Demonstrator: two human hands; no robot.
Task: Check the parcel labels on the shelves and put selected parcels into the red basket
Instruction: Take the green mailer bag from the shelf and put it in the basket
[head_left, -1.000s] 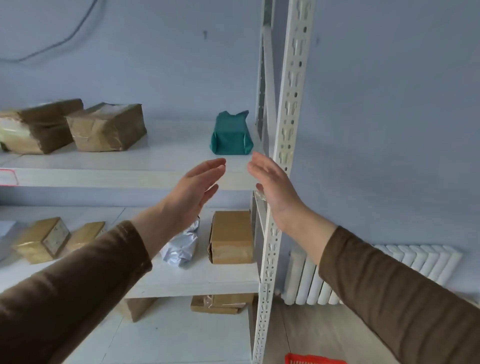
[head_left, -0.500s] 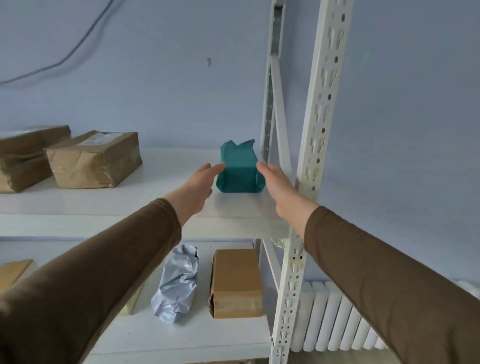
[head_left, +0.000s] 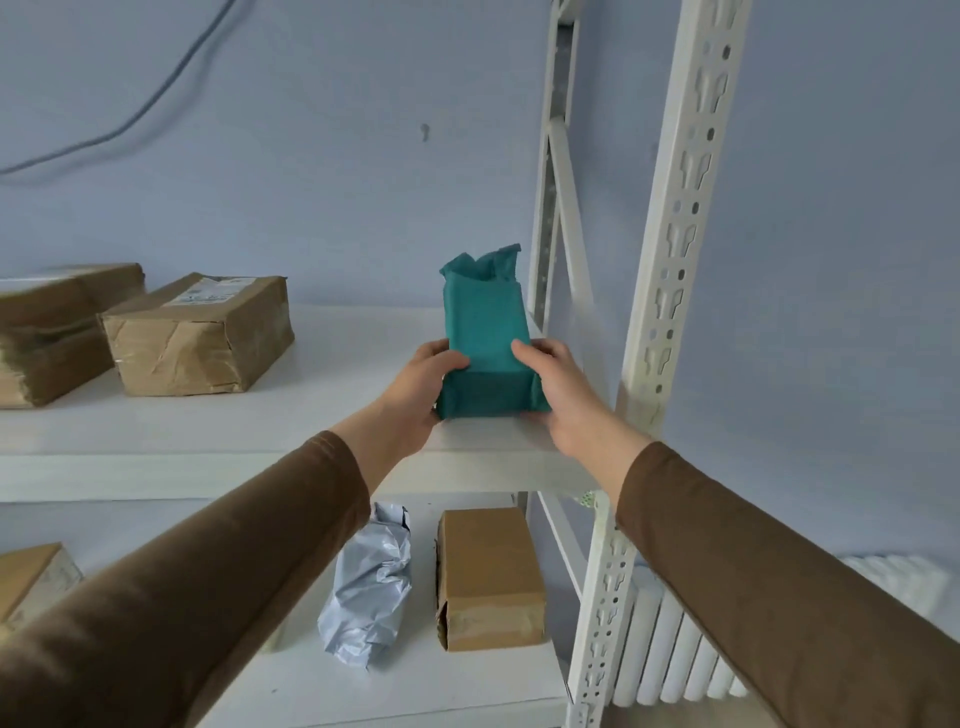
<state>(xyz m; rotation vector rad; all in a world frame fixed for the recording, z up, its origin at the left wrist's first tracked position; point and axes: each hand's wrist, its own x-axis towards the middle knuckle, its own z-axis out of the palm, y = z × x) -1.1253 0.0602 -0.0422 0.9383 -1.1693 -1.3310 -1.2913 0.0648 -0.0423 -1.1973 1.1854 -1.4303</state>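
A teal wrapped parcel (head_left: 485, 332) rests on the upper white shelf (head_left: 260, 431), near its right end and front edge. My left hand (head_left: 421, 395) clasps its left side and my right hand (head_left: 558, 389) clasps its right side, thumbs lying on its top. No label shows on the teal wrapping. The red basket is out of view.
Two brown taped parcels (head_left: 202, 335) (head_left: 47, 332) lie at the left of the upper shelf. On the lower shelf are a crumpled grey bag (head_left: 371, 587), a brown box (head_left: 491, 577) and another box (head_left: 31, 577). A white perforated upright (head_left: 660, 322) stands right; a radiator (head_left: 675, 654) below it.
Both hands reached forward from below the shelf, closed in from either side and now grip the teal parcel. The view has come closer to the shelf.
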